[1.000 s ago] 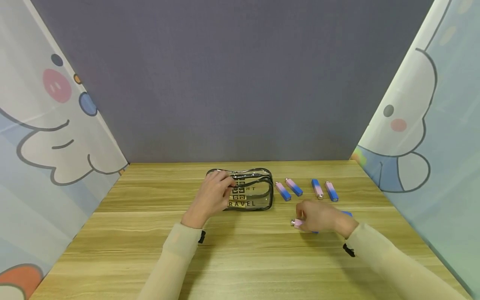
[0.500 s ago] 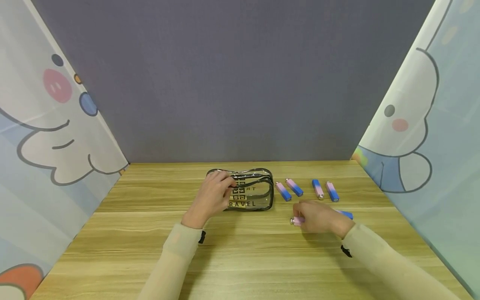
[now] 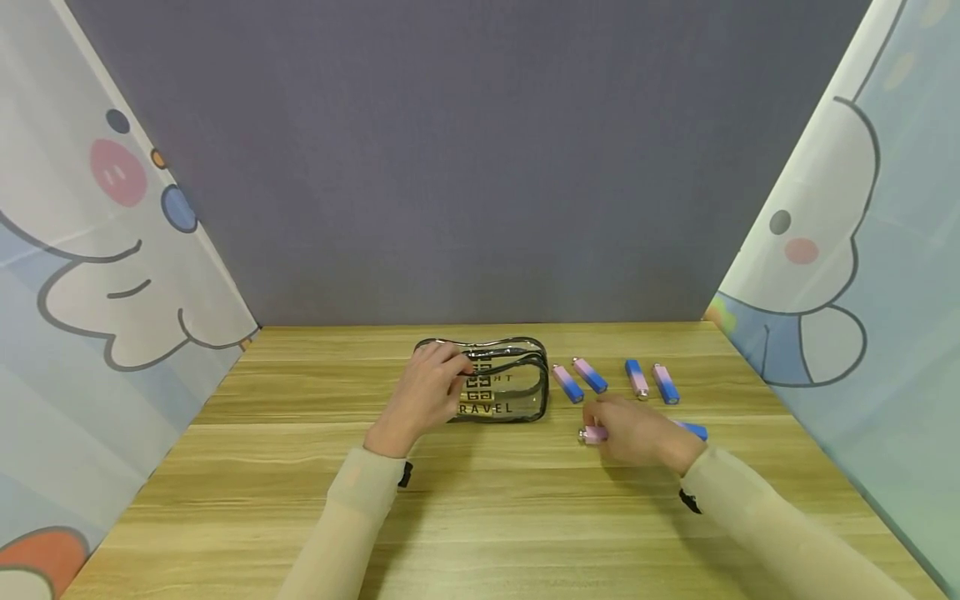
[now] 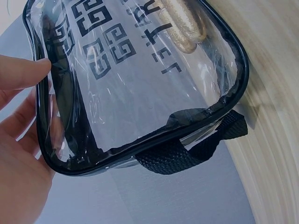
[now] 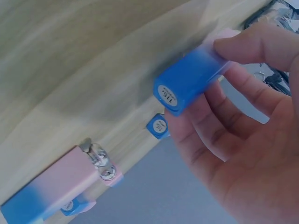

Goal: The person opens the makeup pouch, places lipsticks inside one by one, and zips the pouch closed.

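Observation:
A clear zip pouch (image 3: 517, 398) with black piping and black lettering stands on the table. My left hand (image 3: 426, 387) grips its upper edge, with the thumb at the black rim in the left wrist view. Gold, rounded items (image 4: 184, 23) show through the plastic. To the right, my right hand (image 3: 637, 429) pinches a square pink-to-blue lipstick tube (image 5: 189, 77) between thumb and fingers. The tube's blue base bears a round label, and its silvery end (image 3: 583, 435) points left toward the pouch. Fingers cover much of its length.
Several matching tubes lie beyond my right hand, among them one beside the pouch (image 3: 567, 384) and one farthest right (image 3: 666, 383). Another tube (image 3: 694, 431) lies partly behind my right wrist. A black strap loop (image 4: 187, 154) hangs off the pouch's end. A grey panel (image 3: 480, 167) closes the back.
My right hand has shifted slightly left and away from me, carrying the lipstick tube with it. My left hand and the pouch stay in place.

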A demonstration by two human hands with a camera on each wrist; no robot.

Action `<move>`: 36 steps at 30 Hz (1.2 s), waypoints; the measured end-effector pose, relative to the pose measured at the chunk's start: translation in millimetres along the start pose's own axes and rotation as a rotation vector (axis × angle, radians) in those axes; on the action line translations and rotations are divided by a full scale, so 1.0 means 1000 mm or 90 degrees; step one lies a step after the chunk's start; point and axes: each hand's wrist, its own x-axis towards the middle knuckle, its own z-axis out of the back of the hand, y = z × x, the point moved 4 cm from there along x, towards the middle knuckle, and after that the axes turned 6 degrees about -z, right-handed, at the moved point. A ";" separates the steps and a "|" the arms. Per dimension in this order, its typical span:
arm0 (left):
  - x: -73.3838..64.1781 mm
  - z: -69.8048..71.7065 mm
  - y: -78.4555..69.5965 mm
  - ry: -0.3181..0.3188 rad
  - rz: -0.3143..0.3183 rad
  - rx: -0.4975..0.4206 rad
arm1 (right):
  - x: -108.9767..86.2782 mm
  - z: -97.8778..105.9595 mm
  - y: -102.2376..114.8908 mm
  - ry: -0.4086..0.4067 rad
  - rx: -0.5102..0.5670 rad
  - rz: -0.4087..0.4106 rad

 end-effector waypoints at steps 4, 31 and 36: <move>0.000 0.000 0.000 -0.004 -0.002 0.000 | 0.002 0.002 0.003 0.011 0.018 -0.002; 0.000 0.000 0.000 0.014 0.017 -0.011 | 0.010 0.039 0.025 -0.051 0.040 0.044; 0.000 0.000 0.000 0.011 0.015 -0.009 | 0.012 0.047 0.027 -0.052 0.047 0.034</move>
